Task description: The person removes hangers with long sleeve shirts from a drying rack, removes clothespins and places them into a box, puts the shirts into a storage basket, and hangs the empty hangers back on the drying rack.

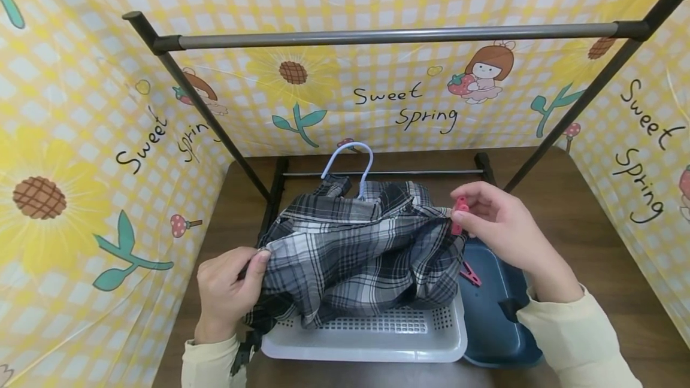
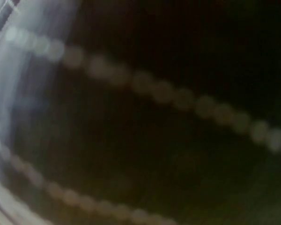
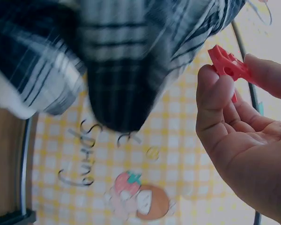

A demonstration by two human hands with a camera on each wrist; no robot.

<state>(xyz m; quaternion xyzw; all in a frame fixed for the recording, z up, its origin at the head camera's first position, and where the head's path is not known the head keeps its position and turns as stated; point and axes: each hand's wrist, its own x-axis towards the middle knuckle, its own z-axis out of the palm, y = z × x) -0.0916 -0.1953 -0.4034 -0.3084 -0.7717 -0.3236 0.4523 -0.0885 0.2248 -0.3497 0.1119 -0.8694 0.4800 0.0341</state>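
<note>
A black, grey and white plaid shirt [image 1: 350, 256] is draped on a pale lilac hanger [image 1: 350, 144], whose hook rises behind the collar. My left hand [image 1: 229, 289] grips the shirt's left side, thumb on top of the cloth. At the shirt's upper right edge, my right hand [image 1: 501, 226] pinches a red clothespin [image 1: 460, 215] between thumb and fingers. The right wrist view has the clothespin [image 3: 227, 65] beside the cloth; whether it bites the fabric I cannot tell. Dark, blurred cloth [image 2: 145, 140] fills the left wrist view and hides that hand.
Below the shirt stands a white perforated basket [image 1: 366, 349]. To its right sits a dark blue tray [image 1: 498, 340] with another red clothespin [image 1: 471, 274] in it. A metal rack bar [image 1: 399, 35] spans the space above, its dark posts slanting down on both sides.
</note>
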